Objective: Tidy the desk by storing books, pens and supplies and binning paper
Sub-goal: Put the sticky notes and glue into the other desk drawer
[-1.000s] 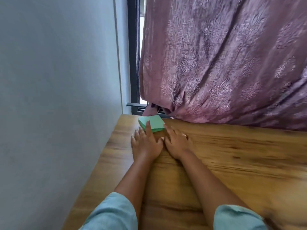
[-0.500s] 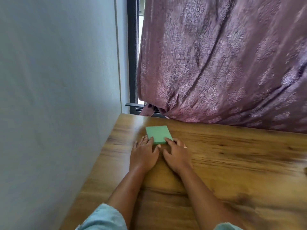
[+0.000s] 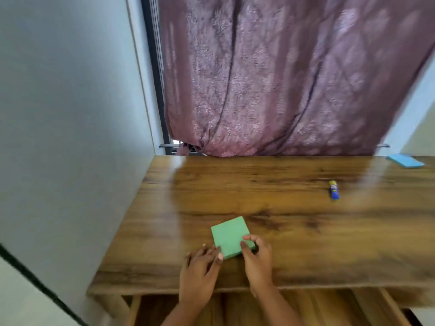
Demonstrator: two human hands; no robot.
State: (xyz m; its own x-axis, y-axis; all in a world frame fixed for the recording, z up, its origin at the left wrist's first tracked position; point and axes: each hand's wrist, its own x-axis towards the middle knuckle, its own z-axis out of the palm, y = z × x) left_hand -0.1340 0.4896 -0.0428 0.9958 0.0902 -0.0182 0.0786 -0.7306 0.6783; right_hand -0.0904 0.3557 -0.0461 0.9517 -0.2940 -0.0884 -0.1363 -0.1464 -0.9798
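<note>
A green pad of sticky notes (image 3: 229, 236) lies on the wooden desk (image 3: 294, 231) near its front edge. My right hand (image 3: 257, 261) pinches the pad's near right corner, thumb on top. My left hand (image 3: 200, 271) lies flat beside it, fingertips touching the pad's near left corner. A blue and yellow glue stick (image 3: 333, 189) lies further right on the desk. A blue pad (image 3: 404, 160) sits at the far right back corner.
A white wall (image 3: 70, 137) runs along the desk's left side. A mauve patterned curtain (image 3: 282, 78) hangs behind the desk over a dark window frame. An open wooden drawer (image 3: 259, 309) shows below the desk's front edge.
Both hands have dragged the green pad from the back left corner toward the front edge. The view has pulled back, revealing the glue stick, the blue pad and the drawer.
</note>
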